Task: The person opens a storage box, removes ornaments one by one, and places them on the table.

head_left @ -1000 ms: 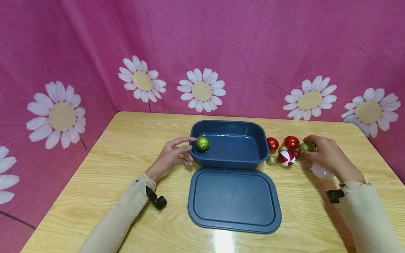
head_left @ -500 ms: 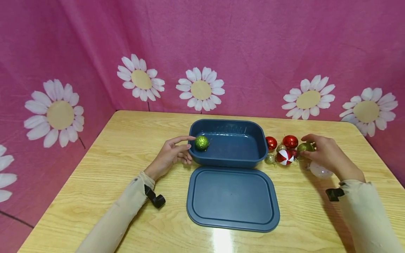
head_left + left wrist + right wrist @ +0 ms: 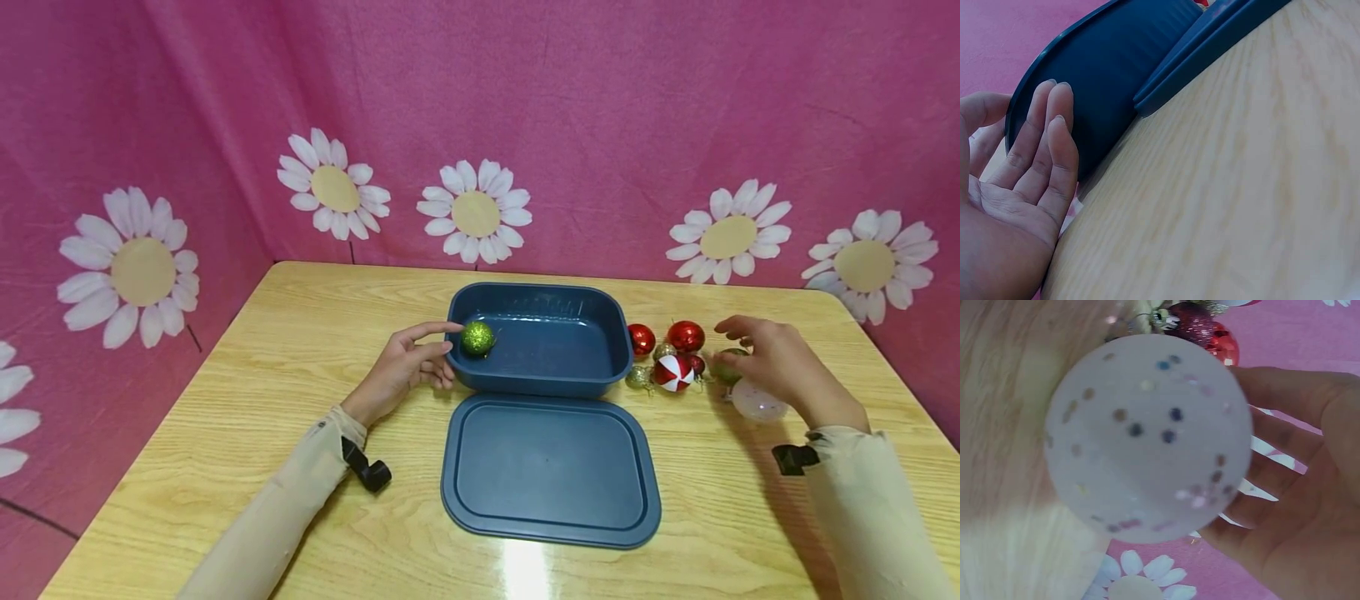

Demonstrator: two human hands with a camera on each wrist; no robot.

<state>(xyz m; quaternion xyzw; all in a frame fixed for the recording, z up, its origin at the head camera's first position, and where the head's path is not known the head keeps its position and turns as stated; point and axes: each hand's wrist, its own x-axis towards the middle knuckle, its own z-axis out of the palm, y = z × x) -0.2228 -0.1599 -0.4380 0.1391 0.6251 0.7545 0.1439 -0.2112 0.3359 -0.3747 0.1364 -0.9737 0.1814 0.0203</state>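
In the head view my left hand (image 3: 408, 367) is at the left end of a dark blue rectangular box (image 3: 540, 386), fingertips at its rim. The left wrist view shows that hand's fingers (image 3: 1060, 147) loosely extended beside the outer wall. A glittery green Christmas ball (image 3: 477, 338) lies inside the box. My right hand (image 3: 783, 367) hovers over a dull green ball (image 3: 731, 365), partly hidden below the thumb, its fingers spread. Under its palm sits a clear whitish ball with coloured dots (image 3: 757, 402), which fills much of the right wrist view.
Flat on the wooden table (image 3: 360, 542), in front of the box, lies its blue lid (image 3: 551, 471). Right of the box are red balls (image 3: 686, 336), a red-and-white swirl ball (image 3: 673, 372) and small gold balls (image 3: 640, 377). A pink flowered cloth (image 3: 600, 125) hangs behind.
The dull green ball, earlier between my right thumb and fingers, now lies lower and nearer the dotted ball, with the fingers off it. My left hand stays at the box rim.
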